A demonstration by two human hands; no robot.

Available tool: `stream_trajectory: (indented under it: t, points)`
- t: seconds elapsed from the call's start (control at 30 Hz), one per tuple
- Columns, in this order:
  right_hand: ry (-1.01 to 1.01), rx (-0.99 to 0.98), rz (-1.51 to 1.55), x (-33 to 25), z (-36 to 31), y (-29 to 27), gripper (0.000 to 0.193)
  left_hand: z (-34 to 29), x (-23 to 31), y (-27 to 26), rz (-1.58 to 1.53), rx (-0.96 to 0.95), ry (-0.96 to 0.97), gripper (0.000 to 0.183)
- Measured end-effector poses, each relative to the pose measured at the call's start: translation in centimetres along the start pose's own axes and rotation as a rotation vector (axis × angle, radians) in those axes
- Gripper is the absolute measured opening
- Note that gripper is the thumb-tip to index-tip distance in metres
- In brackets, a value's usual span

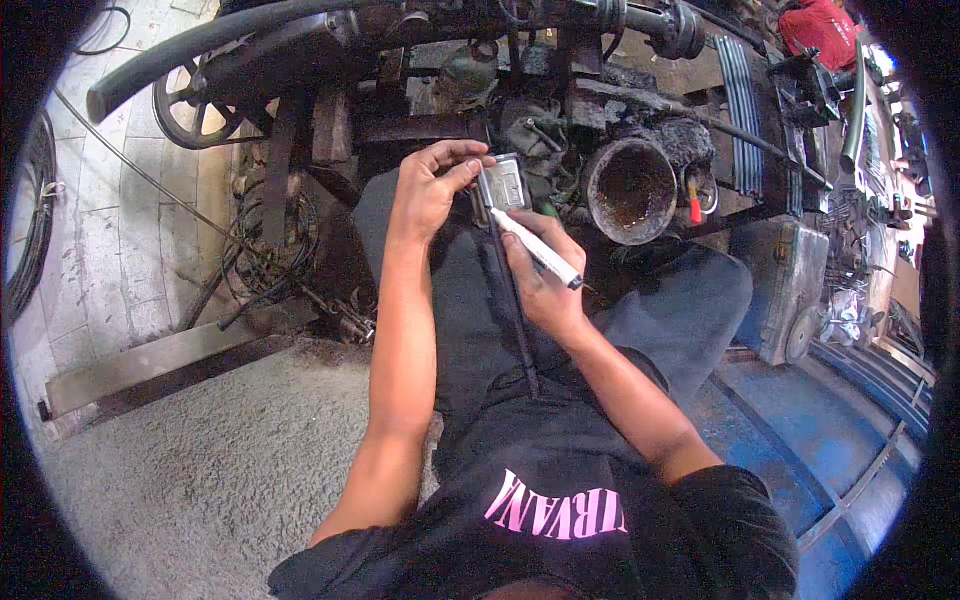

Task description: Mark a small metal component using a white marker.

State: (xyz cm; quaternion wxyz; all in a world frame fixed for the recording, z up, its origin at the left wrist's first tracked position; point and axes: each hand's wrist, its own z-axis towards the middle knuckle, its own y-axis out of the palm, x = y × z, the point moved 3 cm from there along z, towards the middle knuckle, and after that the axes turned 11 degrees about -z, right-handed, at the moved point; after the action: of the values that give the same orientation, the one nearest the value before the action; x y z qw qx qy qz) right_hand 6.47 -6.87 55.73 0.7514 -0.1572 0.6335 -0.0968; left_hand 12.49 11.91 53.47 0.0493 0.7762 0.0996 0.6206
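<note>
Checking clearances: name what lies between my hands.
Between the left hand and right hand, the head view shows a grey rectangular piece, a long dark bar and a white marker's tip.

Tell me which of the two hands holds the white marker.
The right hand, which grips the white marker. The left hand has no marker; its fingertips are by the small grey rectangular piece.

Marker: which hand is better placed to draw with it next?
Right, I'd judge: the right hand already grips the white marker, one end angled toward the dark rod. The left hand sits near the rod's upper end, apart from the marker.
</note>
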Motion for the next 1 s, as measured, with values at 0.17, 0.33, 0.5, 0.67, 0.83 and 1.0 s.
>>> stream_trajectory:
  t: [0.17,0.33,0.5,0.67,0.83,1.0]
  points:
    - [0.091,0.01,0.029,0.1,-0.2,0.0,0.02,-0.1,0.1,0.1,0.007,0.009,0.004,0.026]
    - [0.123,0.021,0.071,1.2,-0.5,0.2,0.02,0.0,-0.3,-0.1,-0.055,-0.01,0.003,0.026]
    - [-0.011,0.019,-0.005,-0.1,-0.3,0.3,0.021,0.2,-0.4,-0.3,-0.045,-0.032,-0.011,0.027]
    - [0.024,0.033,0.022,0.2,-0.1,0.0,0.02,0.3,-0.4,-0.2,-0.066,-0.046,-0.011,0.027]
    - [0.017,0.049,0.016,0.2,-0.1,0.2,0.019,0.3,-0.4,-0.4,-0.043,-0.039,-0.001,0.028]
    - [-0.03,0.037,-0.001,0.3,-0.1,0.3,0.021,0.3,0.0,0.0,-0.005,-0.023,0.001,0.027]
